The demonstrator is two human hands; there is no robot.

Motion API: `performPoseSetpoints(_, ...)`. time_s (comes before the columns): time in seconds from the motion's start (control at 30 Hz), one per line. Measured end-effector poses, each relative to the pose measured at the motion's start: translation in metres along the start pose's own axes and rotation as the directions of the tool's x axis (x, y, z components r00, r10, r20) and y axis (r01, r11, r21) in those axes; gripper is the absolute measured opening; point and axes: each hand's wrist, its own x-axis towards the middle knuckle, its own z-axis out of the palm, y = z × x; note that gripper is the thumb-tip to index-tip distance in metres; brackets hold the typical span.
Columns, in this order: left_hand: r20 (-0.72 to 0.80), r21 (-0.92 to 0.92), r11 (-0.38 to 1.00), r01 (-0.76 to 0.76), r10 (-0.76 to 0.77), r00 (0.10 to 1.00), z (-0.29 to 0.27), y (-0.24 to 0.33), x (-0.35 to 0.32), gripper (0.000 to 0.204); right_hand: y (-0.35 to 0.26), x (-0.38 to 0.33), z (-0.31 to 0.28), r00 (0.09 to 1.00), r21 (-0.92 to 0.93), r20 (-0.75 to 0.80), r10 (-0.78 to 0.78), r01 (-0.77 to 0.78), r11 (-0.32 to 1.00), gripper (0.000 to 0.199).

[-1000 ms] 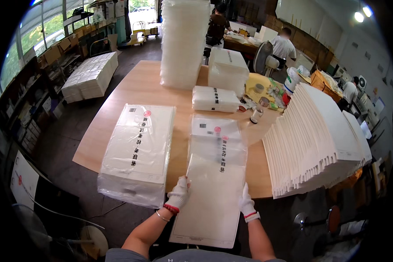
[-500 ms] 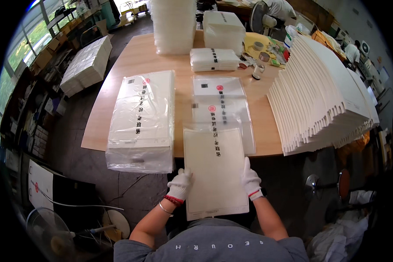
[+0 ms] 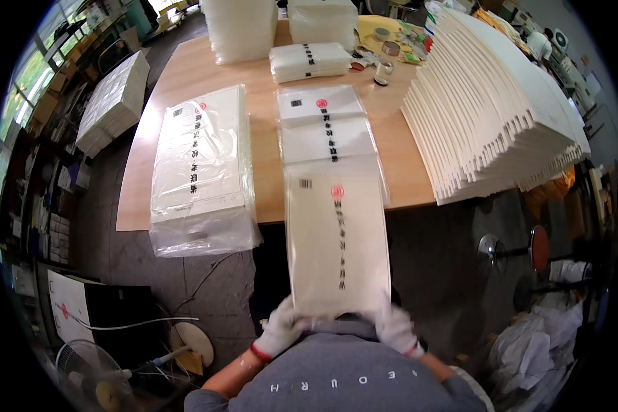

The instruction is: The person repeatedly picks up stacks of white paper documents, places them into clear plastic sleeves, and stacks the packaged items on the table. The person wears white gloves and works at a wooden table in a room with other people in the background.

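Beyond the table edge point(image 3: 268, 218), both hands point(image 3: 281, 328) grip the bag point(image 3: 336, 240).

You have bright, even daylight from the windows point(image 3: 44, 75) at upper left. Soft glare sits on the plastic-wrapped stack point(image 3: 200, 168). Fisheye bends the table point(image 3: 268, 199) edges; corners go black. Both gloved hands are slightly blurred.

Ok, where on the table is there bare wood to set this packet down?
Bare wood shows on the table left of the wrapped stack, in the strip between that stack and the middle packets, and between those packets and the fanned white sheets. The far edge is crowded with bundles and tape rolls.
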Motion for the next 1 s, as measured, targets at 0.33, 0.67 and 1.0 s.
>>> performPoseSetpoints(0.33,-0.179,0.059,0.997,-0.043,0.053,0.982,0.006,0.039,0.057,0.012,0.060,0.036,-0.017,0.746,0.952,0.031,0.665,-0.224,0.207,0.033)
performPoseSetpoints(0.67,-0.695,0.382,0.899,-0.212,0.431,0.576,-0.111,0.078,0.064,0.018,-0.070,0.207,-0.007,0.989,0.845,0.024,-0.144,-0.097,-0.526,0.041)
performPoseSetpoints(1.0,-0.852,-0.189,0.856,0.481,-0.386,0.353,-0.270,-0.189,-0.031,0.010,-0.203,0.272,0.013,0.816,0.922,0.383,-0.432,-0.365,0.127,0.026)
